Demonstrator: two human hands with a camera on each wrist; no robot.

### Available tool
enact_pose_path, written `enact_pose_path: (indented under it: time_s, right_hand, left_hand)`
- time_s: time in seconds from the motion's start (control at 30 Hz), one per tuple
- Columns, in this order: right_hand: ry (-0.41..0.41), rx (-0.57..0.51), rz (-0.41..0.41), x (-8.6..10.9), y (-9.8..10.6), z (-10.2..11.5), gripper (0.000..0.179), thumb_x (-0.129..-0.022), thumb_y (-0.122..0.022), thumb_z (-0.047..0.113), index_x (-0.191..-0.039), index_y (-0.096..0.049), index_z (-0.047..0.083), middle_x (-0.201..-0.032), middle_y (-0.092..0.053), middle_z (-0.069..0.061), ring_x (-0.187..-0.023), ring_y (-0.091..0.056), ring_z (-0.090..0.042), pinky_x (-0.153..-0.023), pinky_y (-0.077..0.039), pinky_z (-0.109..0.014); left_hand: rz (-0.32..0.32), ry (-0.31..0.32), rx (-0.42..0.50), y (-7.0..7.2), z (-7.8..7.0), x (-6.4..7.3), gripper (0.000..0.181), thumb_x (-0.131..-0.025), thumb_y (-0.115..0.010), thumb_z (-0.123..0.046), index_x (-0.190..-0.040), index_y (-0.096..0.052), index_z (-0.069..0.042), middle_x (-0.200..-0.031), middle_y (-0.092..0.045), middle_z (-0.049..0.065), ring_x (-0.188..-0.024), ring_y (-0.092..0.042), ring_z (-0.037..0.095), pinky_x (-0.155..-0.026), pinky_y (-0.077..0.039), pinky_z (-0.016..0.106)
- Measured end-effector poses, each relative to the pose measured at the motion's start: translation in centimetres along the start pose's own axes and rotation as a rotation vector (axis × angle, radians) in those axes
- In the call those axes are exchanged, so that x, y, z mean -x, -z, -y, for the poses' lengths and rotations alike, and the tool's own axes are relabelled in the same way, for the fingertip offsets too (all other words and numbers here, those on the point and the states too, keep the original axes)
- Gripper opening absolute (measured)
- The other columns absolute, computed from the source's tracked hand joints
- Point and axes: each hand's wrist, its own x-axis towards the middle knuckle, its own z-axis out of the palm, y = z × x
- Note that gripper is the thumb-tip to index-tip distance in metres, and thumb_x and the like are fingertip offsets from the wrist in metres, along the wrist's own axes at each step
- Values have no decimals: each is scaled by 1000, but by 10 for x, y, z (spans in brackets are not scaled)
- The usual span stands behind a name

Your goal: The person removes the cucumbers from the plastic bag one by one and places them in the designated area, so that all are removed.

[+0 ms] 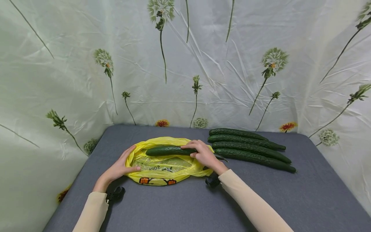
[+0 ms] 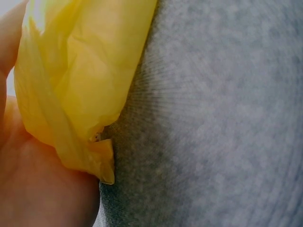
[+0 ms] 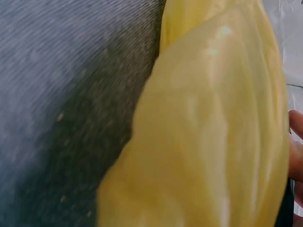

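A yellow plastic bag lies on its side on the table, its mouth spread wide and dark print on its front. At its left end my left hand holds the rim, thumb inside and fingers outside; the left wrist view shows the yellow film between them. My right hand grips a long dark green cucumber near its right end. That cucumber lies crosswise over the bag's opening. In the right wrist view, yellow film hides most of the hand, leaving only some fingers at the edge.
Several more cucumbers lie side by side on the grey cloth-covered table, right of the bag. Behind and beside the table hangs a pale curtain printed with dandelions. Each wrist carries a black strapped camera.
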Motion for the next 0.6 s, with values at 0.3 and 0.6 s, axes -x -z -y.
enact_pose_path:
  time_s: [0.3, 0.6]
  right_hand:
    - [-4, -8, -7, 10, 6, -9, 42, -87, -62, -7, -124, -67, 14, -124, -59, -7, -118, -49, -29, -97, -39, -51]
    - [5, -47, -32, 19, 12, -16, 42, -87, -61, -7, -123, -67, 13, -123, -60, -6, -116, -51, -28, -97, -39, -52]
  left_hand:
    - [-2, 10, -2, 0, 0, 0, 99, -83, -74, -30, -155, -9, -8, -155, -5, 25, -139, -5, 49, -100, -14, 71]
    - [-4, 15, -4, 0, -1, 0, 99, -83, -74, -31, -155, -9, -8, -155, -4, 25, -138, -5, 49, -100, -14, 71]
